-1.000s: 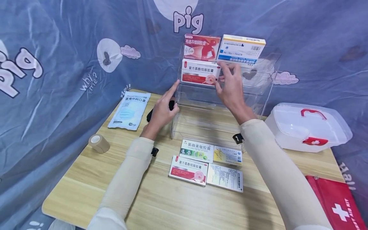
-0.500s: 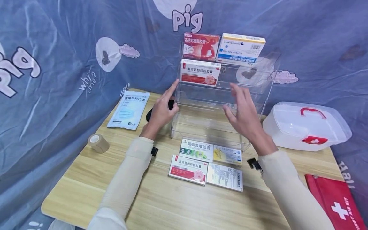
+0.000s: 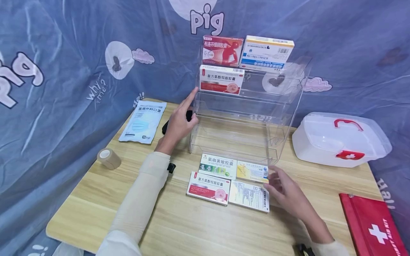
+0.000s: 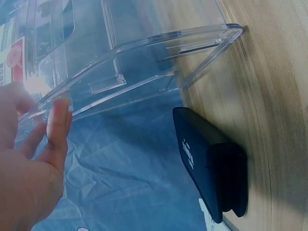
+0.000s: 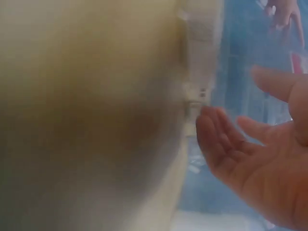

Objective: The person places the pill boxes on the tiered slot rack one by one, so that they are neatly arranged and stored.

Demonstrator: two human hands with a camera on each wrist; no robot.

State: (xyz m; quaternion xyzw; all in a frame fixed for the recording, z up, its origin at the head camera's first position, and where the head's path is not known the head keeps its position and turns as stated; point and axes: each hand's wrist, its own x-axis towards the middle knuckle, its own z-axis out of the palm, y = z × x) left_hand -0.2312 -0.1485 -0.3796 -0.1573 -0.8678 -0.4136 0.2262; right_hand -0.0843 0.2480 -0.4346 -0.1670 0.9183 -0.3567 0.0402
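A clear acrylic tiered rack stands at the back of the table. My left hand touches its left side with an extended index finger; the left wrist view shows the fingers against the rack's edge. On its upper tiers are a red medicine box, a white-and-blue one and a white-and-red one. My right hand is low over the table, fingers loosely bent, fingertips right at the yellow-and-white medicine box. Beside that lie a green-and-white box, another white-and-red box and a white printed box.
A clear-lidded first aid box stands right of the rack, with a red first aid pouch nearer the front. At left are a mask packet and a tan bandage roll. A black case sits beside the rack.
My right hand has let go of the white-and-red box on the rack and come down to the boxes on the table. My left hand has stayed at the rack's side.
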